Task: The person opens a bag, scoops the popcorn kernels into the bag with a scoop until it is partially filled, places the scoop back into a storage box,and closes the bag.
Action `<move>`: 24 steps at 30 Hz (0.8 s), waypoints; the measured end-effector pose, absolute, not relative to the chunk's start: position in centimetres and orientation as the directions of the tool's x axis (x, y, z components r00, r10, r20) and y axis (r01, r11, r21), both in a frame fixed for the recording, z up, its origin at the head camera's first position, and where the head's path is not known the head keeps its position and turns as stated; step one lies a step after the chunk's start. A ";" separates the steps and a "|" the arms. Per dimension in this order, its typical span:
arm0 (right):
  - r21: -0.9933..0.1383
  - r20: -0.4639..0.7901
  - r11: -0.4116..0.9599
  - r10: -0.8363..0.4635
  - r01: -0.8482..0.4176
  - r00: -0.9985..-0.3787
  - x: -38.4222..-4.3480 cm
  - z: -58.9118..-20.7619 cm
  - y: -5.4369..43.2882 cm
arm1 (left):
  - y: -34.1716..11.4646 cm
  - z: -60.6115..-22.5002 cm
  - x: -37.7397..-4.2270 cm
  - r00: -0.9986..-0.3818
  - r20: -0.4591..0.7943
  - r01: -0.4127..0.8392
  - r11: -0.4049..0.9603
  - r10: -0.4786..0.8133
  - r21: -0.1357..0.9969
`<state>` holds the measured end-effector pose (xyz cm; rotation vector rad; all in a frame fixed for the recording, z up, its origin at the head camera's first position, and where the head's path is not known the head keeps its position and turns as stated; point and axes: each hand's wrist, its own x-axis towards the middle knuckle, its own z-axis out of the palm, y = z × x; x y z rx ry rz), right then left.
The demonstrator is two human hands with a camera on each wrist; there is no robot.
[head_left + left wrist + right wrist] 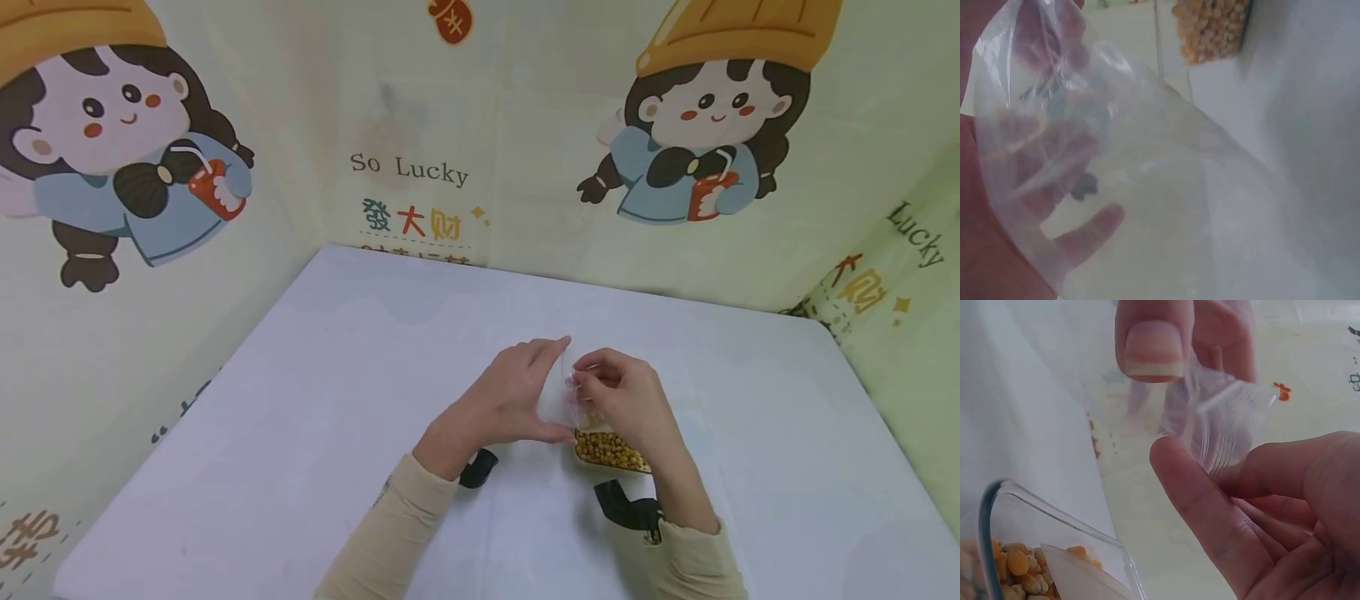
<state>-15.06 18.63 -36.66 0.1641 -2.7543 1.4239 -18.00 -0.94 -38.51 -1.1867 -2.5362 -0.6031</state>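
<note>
A thin clear plastic bag point(567, 396) is held up between both hands, above the table. My left hand point(513, 396) holds it in a wide C, thumb low and fingertips high at the bag's edges. From the other side my right hand point(626, 396) pinches the bag's edge between thumb and fingers. Close up in the right wrist view, the bag point(1229, 419) shows ribbed lines near the pinch. Fingers show blurred through the bag point(1166, 175) in the left wrist view. Below the right hand stands a clear box of yellow corn kernels point(611, 452), partly hidden by that arm.
A pale flat piece point(1082, 575) stands among the kernels in the box. Both wrists carry black camera mounts point(626, 507). The white table point(375, 333) reaches back to a wall cloth point(525, 150) with printed cartoon figures.
</note>
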 end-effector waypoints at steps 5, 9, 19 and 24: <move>-0.794 0.117 0.593 -0.059 -0.130 -0.991 -15.2 -36.7 18.7 | 0.0 -38.6 -17.7 -0.642 0.438 0.745 0.646 0.629 0.164; -0.797 0.105 0.593 -0.045 -0.111 -0.993 -15.1 -36.7 18.7 | 0.2 -38.6 -17.5 -0.675 0.442 0.710 0.684 0.591 0.168; -0.841 0.063 0.535 -0.053 -0.081 -0.997 -15.0 -36.5 18.8 | -0.4 -38.6 -17.8 -0.665 0.428 0.737 0.631 0.612 0.241; -0.837 0.019 0.545 -0.067 -0.053 -0.998 -14.9 -36.4 18.9 | -1.0 -38.6 -18.1 -0.673 0.414 0.738 0.591 0.613 0.326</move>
